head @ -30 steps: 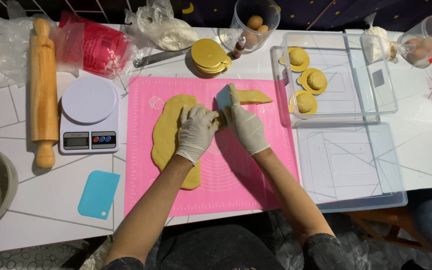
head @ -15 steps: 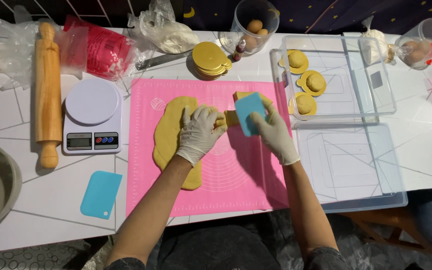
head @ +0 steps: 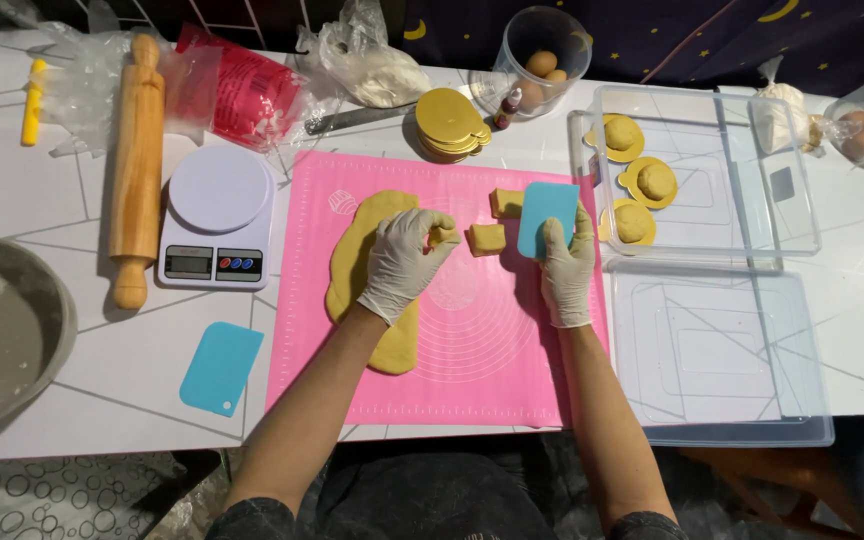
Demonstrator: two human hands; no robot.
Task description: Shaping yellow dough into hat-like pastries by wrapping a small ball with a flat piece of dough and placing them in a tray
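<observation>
Your pink mat [head: 472,360] keeps the long dough slab [head: 367,270] off the worktop, your left hand [head: 402,262] fingers pinching a dough piece [head: 442,236], right hand [head: 567,270] fingers clamping the blue scraper [head: 548,218] upright beside two cut chunks [head: 487,239].

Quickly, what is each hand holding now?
Left hand: closed on a small piece of yellow dough.
Right hand: holding the blue plastic scraper upright.

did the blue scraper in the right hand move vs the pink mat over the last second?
Yes. The blue scraper in the right hand shifted rightward across the pink mat, toward the clear tray, leaving cut dough pieces behind.
</observation>
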